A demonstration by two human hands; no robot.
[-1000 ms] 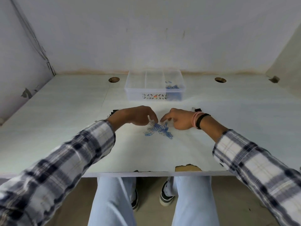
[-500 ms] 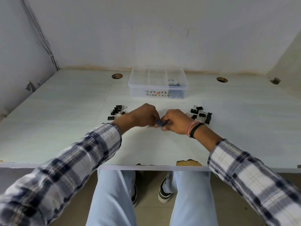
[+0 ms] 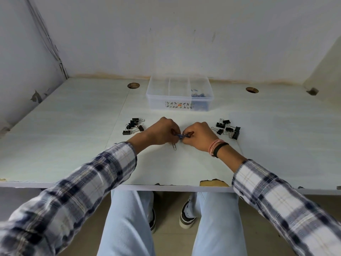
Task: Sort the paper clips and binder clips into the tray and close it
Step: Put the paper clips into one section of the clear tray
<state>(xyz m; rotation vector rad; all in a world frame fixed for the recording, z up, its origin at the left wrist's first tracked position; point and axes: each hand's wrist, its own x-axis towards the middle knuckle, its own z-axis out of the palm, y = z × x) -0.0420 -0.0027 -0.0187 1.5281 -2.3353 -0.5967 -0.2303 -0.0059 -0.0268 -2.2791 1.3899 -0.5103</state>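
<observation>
My left hand (image 3: 162,131) and my right hand (image 3: 200,136) meet at the middle of the table, fingers pinched together on a bunch of blue paper clips (image 3: 181,136). One paper clip (image 3: 174,146) hangs or lies just below them. A pile of black binder clips (image 3: 133,126) lies left of my left hand, and a second pile of binder clips (image 3: 228,128) lies right of my right hand. The clear plastic tray (image 3: 162,100) with three compartments stands open at the back; blue paper clips (image 3: 198,95) lie in its right compartment.
The white table (image 3: 73,135) has two round cable holes (image 3: 133,85) at the back and a chipped front edge (image 3: 212,182). Walls close in at the left, back and right. No lid is in view.
The loose paper clips that lay spread on the table are now gathered between my two hands, which closed together. The view tilted so both binder clip piles show.
</observation>
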